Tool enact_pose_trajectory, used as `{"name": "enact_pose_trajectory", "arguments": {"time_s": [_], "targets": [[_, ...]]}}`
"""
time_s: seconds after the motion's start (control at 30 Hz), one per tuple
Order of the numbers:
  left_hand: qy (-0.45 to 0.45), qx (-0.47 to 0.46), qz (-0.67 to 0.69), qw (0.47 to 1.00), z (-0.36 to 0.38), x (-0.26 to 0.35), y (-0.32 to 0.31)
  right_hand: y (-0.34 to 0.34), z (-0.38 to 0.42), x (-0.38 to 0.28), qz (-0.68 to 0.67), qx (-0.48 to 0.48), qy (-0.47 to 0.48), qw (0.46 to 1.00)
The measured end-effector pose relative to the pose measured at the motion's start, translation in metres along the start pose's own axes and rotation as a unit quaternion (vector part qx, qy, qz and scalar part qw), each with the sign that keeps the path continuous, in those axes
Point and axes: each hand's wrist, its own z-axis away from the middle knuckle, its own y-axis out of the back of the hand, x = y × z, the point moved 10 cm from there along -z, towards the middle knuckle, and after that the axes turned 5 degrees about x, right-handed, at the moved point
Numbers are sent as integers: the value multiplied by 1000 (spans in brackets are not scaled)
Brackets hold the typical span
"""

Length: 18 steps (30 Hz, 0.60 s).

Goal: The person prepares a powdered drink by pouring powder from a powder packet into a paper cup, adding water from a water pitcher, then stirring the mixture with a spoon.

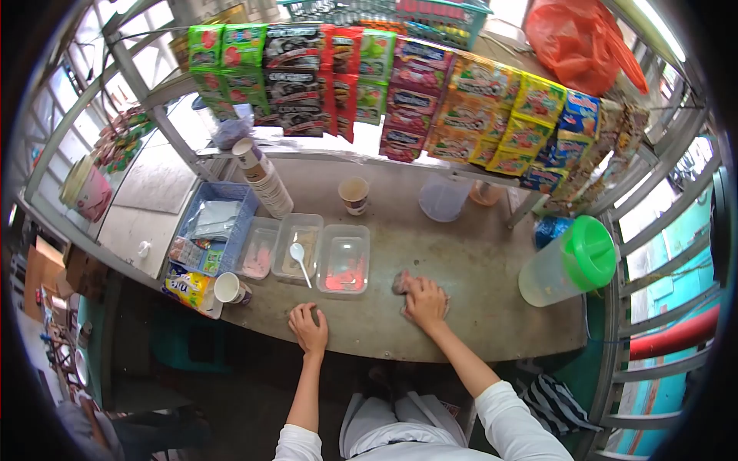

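Note:
My right hand [426, 303] presses a crumpled greyish cloth [400, 282] onto the metal counter [477, 265], right of the plastic boxes. My left hand [309, 329] rests at the counter's front edge with its fingers curled; whether anything is in them is hidden. Beyond it stand a clear box with pink contents [345, 261], a box with a white spoon [300, 257] lying across it, and a smaller box [260, 250]. A paper cup [232, 290] stands left of my left hand.
Sachet strips [415, 100] hang above the counter. Behind are a cup stack [265, 180], a single cup [354, 195] and a clear container [444, 197]. A green-lidded jug [569, 261] stands right, a blue basket [211, 227] left. Part of a person [146, 430] shows lower left.

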Motion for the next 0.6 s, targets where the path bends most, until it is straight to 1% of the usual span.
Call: {"name": "enact_pose_trajectory", "arguments": {"time_s": [0.07, 0.13, 0.17, 0.2, 0.27, 0.3, 0.37, 0.43, 0.53, 0.6], "targets": [[-7, -9, 2, 1000, 1, -3, -4, -11, -30, 9, 32, 27, -24, 999], [-63, -23, -14, 998, -2, 20, 4, -25, -53, 9, 40, 26, -50, 998], [-92, -32, -21, 995, -3, 30, 6, -29, -57, 9, 46, 26, -66, 996], [-111, -64, -17, 992, -2, 34, 0, -31, -58, 7, 42, 24, -68, 996], [-142, -67, -51, 986, -2, 39, -8, -34, -57, 2, 33, 21, -74, 997], [-158, -68, -69, 983, 0, 39, -11, -34, -48, -6, 8, 8, -53, 999], [-143, -71, -69, 985, -3, 34, -17, -22, -18, -18, -38, -12, -8, 999], [-128, -72, -63, 987, -5, 30, -23, 7, 16, -34, -29, -5, 18, 999], [-106, -63, -49, 991, -12, 25, -26, 20, 44, -32, -29, -16, 3, 999], [-93, -56, -38, 993, -19, 23, -28, 14, 34, -26, -34, -13, -44, 998]]}}
